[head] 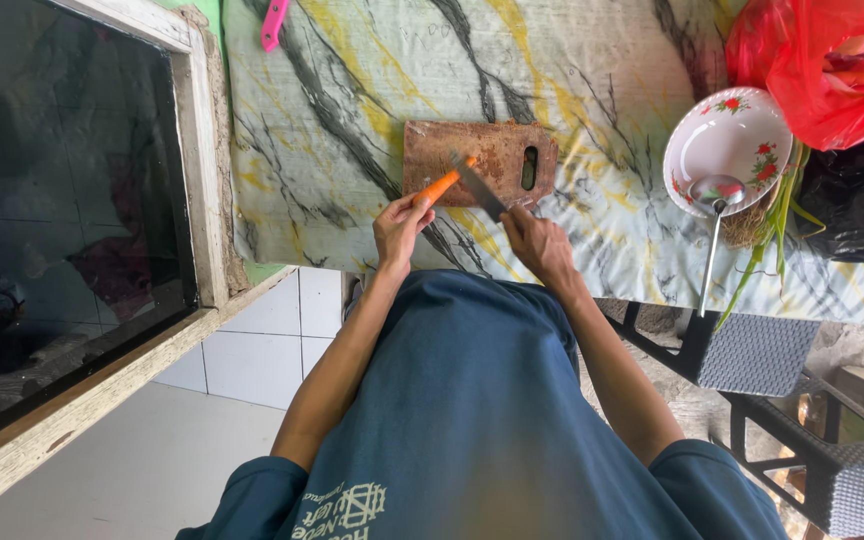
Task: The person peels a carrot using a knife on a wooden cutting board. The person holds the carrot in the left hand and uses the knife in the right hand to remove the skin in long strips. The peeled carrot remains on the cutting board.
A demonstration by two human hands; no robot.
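Note:
My left hand (401, 226) holds an orange carrot (442, 185) by its near end, the tip pointing out over a worn brown cutting board (497, 150). My right hand (537, 243) grips the handle of a dark-bladed knife (477, 186). The blade rests against the carrot close to its far tip. Both hands hover at the near edge of the board, above a table covered with a marbled grey-and-yellow cloth (352, 110).
A white bowl with red flowers (727, 135) holds a metal ladle (714, 215) to the right. Beside it lie green stalks (777, 225), a red plastic bag (832, 65) and a black bag (857, 200). A pink object (274, 22) lies far left. Grey wicker stools (802, 400) stand below right.

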